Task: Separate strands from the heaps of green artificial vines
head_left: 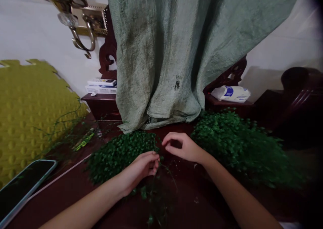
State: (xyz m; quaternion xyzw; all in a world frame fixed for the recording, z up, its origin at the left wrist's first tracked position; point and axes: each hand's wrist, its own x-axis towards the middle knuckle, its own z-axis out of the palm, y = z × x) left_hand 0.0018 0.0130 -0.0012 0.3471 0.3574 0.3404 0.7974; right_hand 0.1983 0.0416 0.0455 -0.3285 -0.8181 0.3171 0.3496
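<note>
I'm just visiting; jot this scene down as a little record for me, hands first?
Left hand: closed on thin stems
Right hand: fingers curled; grip unclear
Left pile: small green leaves
Right pile: similar leaves, larger
Cloth: draped behind, woven
Phone: lower left, screen dark
Mat: yellow, bumpy

I see a pale wall point(32, 37) behind everything, with a brass lamp point(99, 18) mounted on it at the left. A green-grey woven sheet point(174, 54) hangs down the middle, covering part of some dark carved woodwork point(104, 50). A small wooden ledge point(101, 104) juts out at its left. The reddish-brown surface point(186, 195) spreads across the foreground, and a yellow foam mat point(30, 101) fills my left side. Light is dim, fading to black at my far right.
</note>
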